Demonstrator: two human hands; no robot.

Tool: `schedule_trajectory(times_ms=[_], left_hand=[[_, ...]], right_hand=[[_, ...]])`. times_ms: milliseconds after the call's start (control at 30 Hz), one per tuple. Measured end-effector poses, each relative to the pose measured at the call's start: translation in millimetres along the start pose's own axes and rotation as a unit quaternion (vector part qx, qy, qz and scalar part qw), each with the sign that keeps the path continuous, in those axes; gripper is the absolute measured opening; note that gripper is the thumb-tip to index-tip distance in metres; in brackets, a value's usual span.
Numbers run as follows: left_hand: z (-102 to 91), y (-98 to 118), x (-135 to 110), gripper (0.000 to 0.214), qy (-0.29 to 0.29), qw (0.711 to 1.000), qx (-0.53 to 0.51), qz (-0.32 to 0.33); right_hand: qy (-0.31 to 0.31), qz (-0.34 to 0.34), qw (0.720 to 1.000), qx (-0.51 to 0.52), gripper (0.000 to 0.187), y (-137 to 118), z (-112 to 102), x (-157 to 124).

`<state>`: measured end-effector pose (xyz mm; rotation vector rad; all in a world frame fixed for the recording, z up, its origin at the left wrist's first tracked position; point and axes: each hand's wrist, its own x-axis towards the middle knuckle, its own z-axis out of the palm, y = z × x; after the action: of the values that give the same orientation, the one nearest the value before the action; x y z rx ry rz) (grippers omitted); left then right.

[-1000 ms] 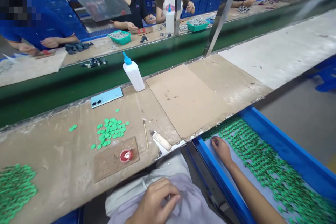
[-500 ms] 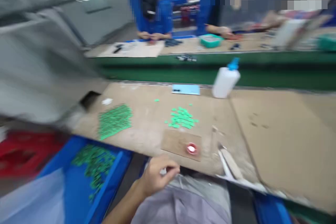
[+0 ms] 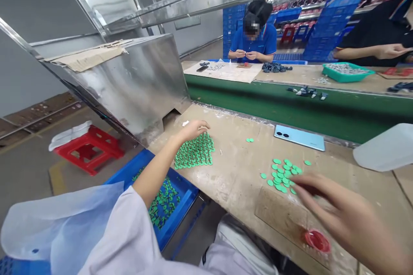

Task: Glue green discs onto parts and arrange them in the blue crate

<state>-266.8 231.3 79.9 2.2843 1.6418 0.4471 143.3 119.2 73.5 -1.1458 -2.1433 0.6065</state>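
Observation:
My left hand (image 3: 195,130) is over the far edge of a dense block of green discs (image 3: 193,154), each bearing a small dark part. Its fingers are bent together, and anything between them is too small to make out. My right hand (image 3: 338,212), smeared by motion, reaches in from the right with thumb and forefinger apart. Its fingertips are beside a loose cluster of plain green discs (image 3: 282,174). Below that hand, a small red dish (image 3: 318,240) rests on a brown board (image 3: 277,217).
A light blue phone (image 3: 300,137) and a white bottle (image 3: 383,148) stand along the table's back. A blue bin (image 3: 187,200) at lower left holds more green pieces. Beyond the green belt (image 3: 232,94), two people work. A metal box (image 3: 138,86) borders the left side.
The view has swung left. My left hand has gone from my lap to the block of green discs. My right hand has come into view by the loose discs.

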Motion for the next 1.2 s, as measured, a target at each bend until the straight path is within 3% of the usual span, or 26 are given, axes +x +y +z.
schedule_trajectory(times_ms=[67, 133, 233, 367, 667, 800, 933, 1067, 1200], left_hand=[[6.8, -13, 20, 0.02, -0.028, 1.0, -0.013, 0.004], [12.4, -21, 30, 0.02, -0.058, 0.998, -0.028, 0.013], [15.2, -27, 32, 0.017, -0.096, 0.994, -0.045, 0.033], [13.6, -27, 30, 0.016, -0.131, 0.988, -0.055, 0.06], [25.7, -17, 31, 0.021, -0.177, 0.982, -0.008, 0.072], [25.5, -13, 33, 0.02, -0.186, 0.98, 0.013, 0.069], [25.6, -9, 37, 0.023, -0.203, 0.977, 0.029, 0.06], [27.5, -4, 41, 0.027, -0.223, 0.972, 0.031, 0.064], [25.6, -2, 44, 0.033, -0.241, 0.967, 0.032, 0.072]], right_hand=[[-0.095, -0.033, 0.995, 0.01, 0.019, -23, 41, 66], [-0.148, -0.046, 0.988, 0.001, 0.021, -41, 85, 123], [-0.184, -0.026, 0.982, -0.031, 0.021, -52, 137, 173], [-0.202, 0.021, 0.976, -0.075, 0.02, -54, 166, 186], [-0.201, 0.052, 0.965, -0.157, 0.028, -66, 182, 182], [-0.216, 0.043, 0.964, -0.15, 0.028, -62, 180, 181], [-0.207, 0.025, 0.973, -0.095, 0.022, -40, 158, 178], [-0.185, 0.034, 0.982, -0.013, 0.016, -10, 106, 157], [-0.11, 0.055, 0.987, 0.104, 0.029, 15, 27, 100]])
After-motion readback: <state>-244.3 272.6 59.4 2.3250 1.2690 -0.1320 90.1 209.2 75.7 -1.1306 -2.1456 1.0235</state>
